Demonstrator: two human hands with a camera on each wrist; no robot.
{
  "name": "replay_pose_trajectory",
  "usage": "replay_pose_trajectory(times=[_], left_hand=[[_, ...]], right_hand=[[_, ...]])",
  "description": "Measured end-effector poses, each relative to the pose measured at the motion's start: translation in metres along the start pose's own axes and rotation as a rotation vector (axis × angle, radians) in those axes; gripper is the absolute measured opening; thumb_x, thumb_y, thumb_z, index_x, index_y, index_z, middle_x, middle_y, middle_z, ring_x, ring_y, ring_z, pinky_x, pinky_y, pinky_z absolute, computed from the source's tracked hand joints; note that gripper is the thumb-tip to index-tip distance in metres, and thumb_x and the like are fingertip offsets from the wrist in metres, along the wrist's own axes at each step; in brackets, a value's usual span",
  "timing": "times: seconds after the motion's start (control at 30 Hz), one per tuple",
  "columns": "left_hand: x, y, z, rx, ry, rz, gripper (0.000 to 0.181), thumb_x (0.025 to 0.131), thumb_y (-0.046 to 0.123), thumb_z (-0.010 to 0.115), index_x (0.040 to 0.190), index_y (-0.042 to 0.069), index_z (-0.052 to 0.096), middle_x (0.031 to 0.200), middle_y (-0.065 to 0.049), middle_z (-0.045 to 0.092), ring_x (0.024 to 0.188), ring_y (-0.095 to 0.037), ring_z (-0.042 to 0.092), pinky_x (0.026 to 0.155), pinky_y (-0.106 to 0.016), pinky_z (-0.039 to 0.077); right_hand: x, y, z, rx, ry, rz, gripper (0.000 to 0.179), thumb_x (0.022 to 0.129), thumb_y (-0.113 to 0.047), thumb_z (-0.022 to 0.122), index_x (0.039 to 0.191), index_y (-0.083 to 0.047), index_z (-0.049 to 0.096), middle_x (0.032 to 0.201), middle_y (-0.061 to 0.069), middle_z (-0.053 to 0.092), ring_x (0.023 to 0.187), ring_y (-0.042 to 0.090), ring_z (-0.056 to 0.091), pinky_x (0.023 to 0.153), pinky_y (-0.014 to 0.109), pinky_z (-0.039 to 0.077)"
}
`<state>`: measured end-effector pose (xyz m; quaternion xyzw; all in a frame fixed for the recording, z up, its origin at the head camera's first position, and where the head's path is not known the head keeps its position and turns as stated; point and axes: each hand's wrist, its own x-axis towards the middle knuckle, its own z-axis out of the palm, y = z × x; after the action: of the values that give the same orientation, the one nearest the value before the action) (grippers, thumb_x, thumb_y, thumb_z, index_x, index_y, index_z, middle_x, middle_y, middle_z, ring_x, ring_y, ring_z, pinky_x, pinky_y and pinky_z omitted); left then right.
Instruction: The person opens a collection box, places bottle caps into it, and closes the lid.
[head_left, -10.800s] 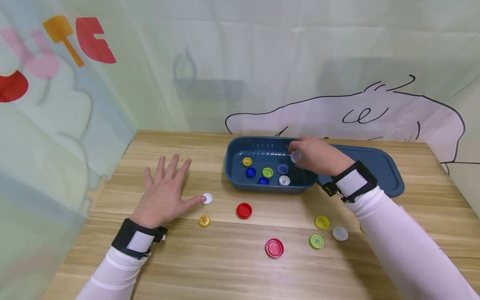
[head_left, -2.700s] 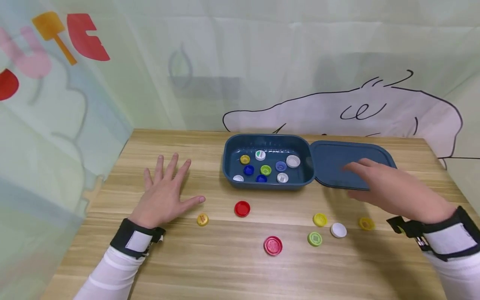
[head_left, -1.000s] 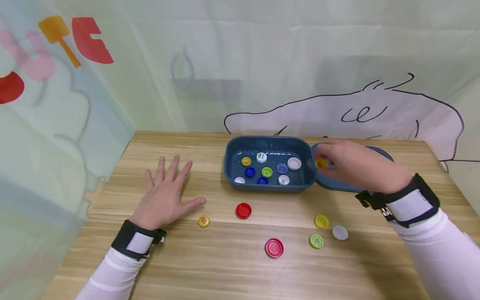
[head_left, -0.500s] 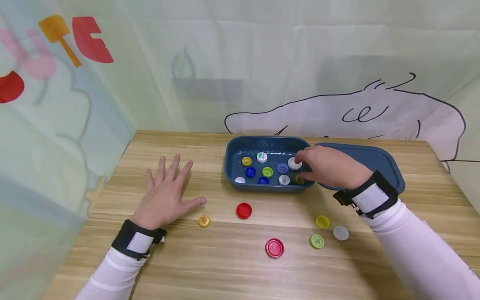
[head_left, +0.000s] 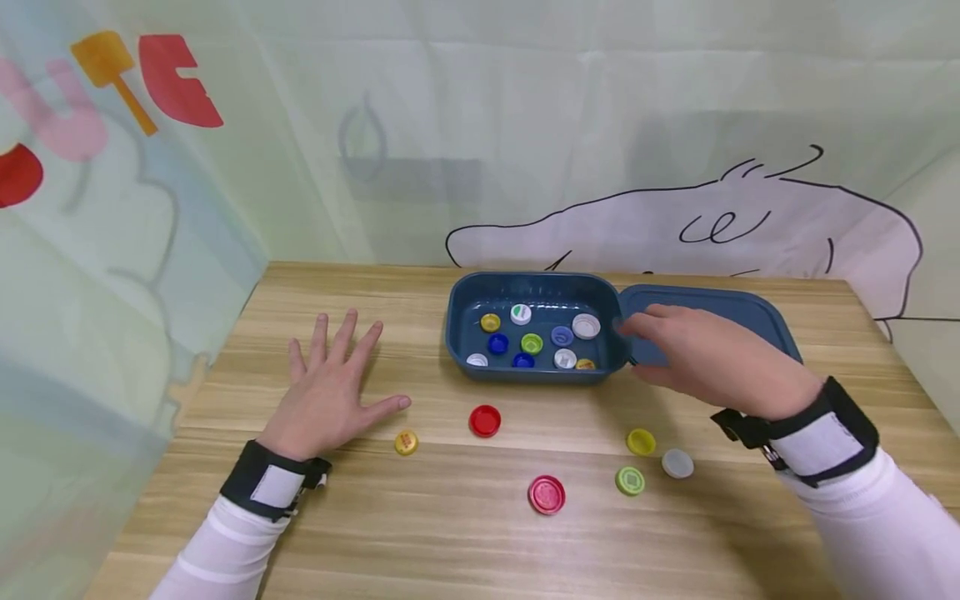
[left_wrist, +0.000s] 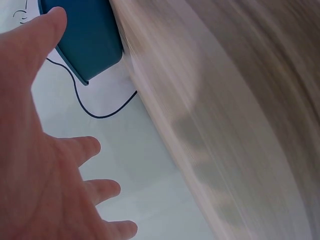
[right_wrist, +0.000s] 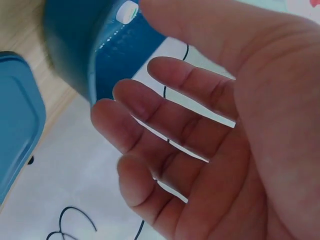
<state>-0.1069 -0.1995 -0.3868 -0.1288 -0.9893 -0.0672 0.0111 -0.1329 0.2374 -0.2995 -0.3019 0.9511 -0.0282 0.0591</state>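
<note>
My right hand (head_left: 708,358) hovers at the right end of a dark blue box (head_left: 525,375), its fingers loosely bent and holding nothing, as the right wrist view also shows. Inside the box lie several bottle caps, among them a white cap (head_left: 586,326), a lime green cap (head_left: 532,343) and an orange-yellow cap (head_left: 585,364) by the front wall. My left hand (head_left: 327,400) is spread over the left of the table, palm down. Close to its thumb is a yellow cap with red print (head_left: 406,442).
A blue lid (head_left: 720,304) lies right of the box, partly behind my right hand. In front are a red cap (head_left: 484,421), a pinkish-red cap (head_left: 547,495), a yellow cap (head_left: 641,442), a green cap (head_left: 630,481) and a whitish cap (head_left: 677,463). Printed cloth (head_left: 405,217) hangs behind the table.
My right hand has carried the orange-yellow cap from the right of the table into the box, let it go and drawn back right. Earlier, several white caps went in too. Left hand unmoved.
</note>
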Motion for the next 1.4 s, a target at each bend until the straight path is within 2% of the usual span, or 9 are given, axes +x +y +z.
replay_pose_trajectory(times=[0.3, 0.43, 0.6, 0.9, 1.13, 1.4], left_hand=[[0.0, 0.0, 0.0, 0.008, -0.001, 0.001, 0.104, 0.074, 0.086, 0.042, 0.153, 0.023, 0.018, 0.159, -0.016, 0.006, 0.138, -0.041, -0.012, 0.101, -0.08, 0.003], [0.0, 0.0, 0.0, 0.005, -0.004, 0.0, 0.104, 0.074, 0.086, 0.042, 0.153, 0.023, 0.018, 0.159, -0.016, 0.006, 0.138, -0.041, -0.012, 0.101, -0.079, 0.003], [0.0, 0.0, 0.0, 0.006, -0.008, 0.002, 0.104, 0.074, 0.086, 0.041, 0.153, 0.023, 0.017, 0.159, -0.016, 0.006, 0.138, -0.041, -0.013, 0.101, -0.079, 0.002], [0.0, 0.001, 0.0, 0.009, -0.01, 0.003, 0.104, 0.074, 0.086, 0.04, 0.153, 0.023, 0.018, 0.159, -0.016, 0.006, 0.138, -0.042, -0.012, 0.101, -0.079, 0.003], [0.0, 0.0, 0.001, 0.009, -0.008, 0.004, 0.104, 0.074, 0.086, 0.041, 0.153, 0.023, 0.019, 0.159, -0.016, 0.006, 0.138, -0.041, -0.012, 0.101, -0.08, 0.002], [0.0, 0.0, 0.001, 0.008, -0.009, 0.004, 0.104, 0.074, 0.086, 0.042, 0.153, 0.023, 0.018, 0.159, -0.016, 0.005, 0.138, -0.041, -0.014, 0.101, -0.079, 0.001]], right_hand=[[-0.042, 0.006, 0.025, 0.076, -0.088, 0.068, 0.052, 0.073, -0.042, 0.08, 0.114, -0.015, 0.062, 0.104, 0.002, 0.063, 0.082, 0.011, 0.059, 0.07, 0.037, 0.057], [-0.054, 0.007, 0.038, 0.11, -0.141, 0.112, 0.055, 0.073, -0.046, 0.079, 0.115, -0.016, 0.06, 0.104, 0.001, 0.061, 0.077, 0.009, 0.056, 0.066, 0.032, 0.054], [-0.063, 0.008, 0.05, 0.146, -0.175, 0.132, 0.058, 0.073, -0.052, 0.077, 0.115, -0.016, 0.059, 0.109, 0.002, 0.061, 0.079, 0.008, 0.056, 0.069, 0.034, 0.055], [-0.075, 0.009, 0.071, 0.171, -0.181, 0.121, 0.055, 0.07, -0.053, 0.078, 0.108, -0.018, 0.059, 0.098, -0.005, 0.058, 0.076, 0.004, 0.05, 0.067, 0.03, 0.052], [-0.077, 0.007, 0.078, 0.186, -0.173, 0.083, 0.04, 0.072, -0.036, 0.081, 0.101, -0.02, 0.059, 0.09, -0.01, 0.056, 0.072, 0.001, 0.048, 0.066, 0.026, 0.053], [-0.074, 0.006, 0.08, 0.179, -0.201, 0.081, 0.028, 0.076, -0.031, 0.079, 0.094, -0.023, 0.059, 0.081, -0.013, 0.055, 0.067, 0.002, 0.046, 0.061, 0.026, 0.049]])
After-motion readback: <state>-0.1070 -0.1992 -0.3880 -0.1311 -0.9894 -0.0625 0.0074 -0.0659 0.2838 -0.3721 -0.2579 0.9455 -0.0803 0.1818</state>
